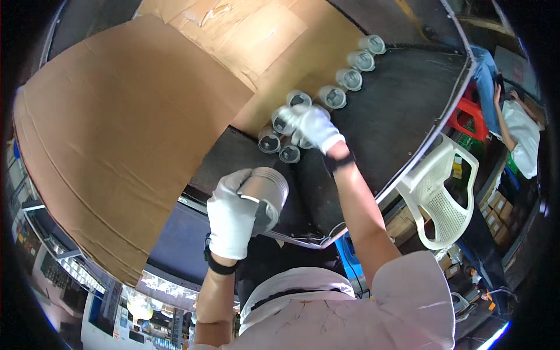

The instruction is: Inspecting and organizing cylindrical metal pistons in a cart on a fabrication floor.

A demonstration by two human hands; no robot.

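Note:
In my left hand (pixel 228 213), gloved in white, I hold a silver engine piston (pixel 267 188) near the table's front edge. The grooved end is up, and the fingers wrap its far left side. My right hand (pixel 315 125), also in a white glove, is stretched out over a cluster of similar pistons. Motion smears its fingers, so I cannot make out whether they grip anything. Just left of it stand a piston (pixel 269 141) and another piston (pixel 289 154); it partly covers others. A row of pistons (pixel 349 79) runs from the cluster toward the far right.
Brown cardboard (pixel 128 111) covers much of the dark table (pixel 402 111) on the left and far side. Past the table's right edge are a white plastic chair (pixel 440 192), a red stool (pixel 469 114) and another person (pixel 519 128). Small boxes (pixel 499 213) are stacked farther right.

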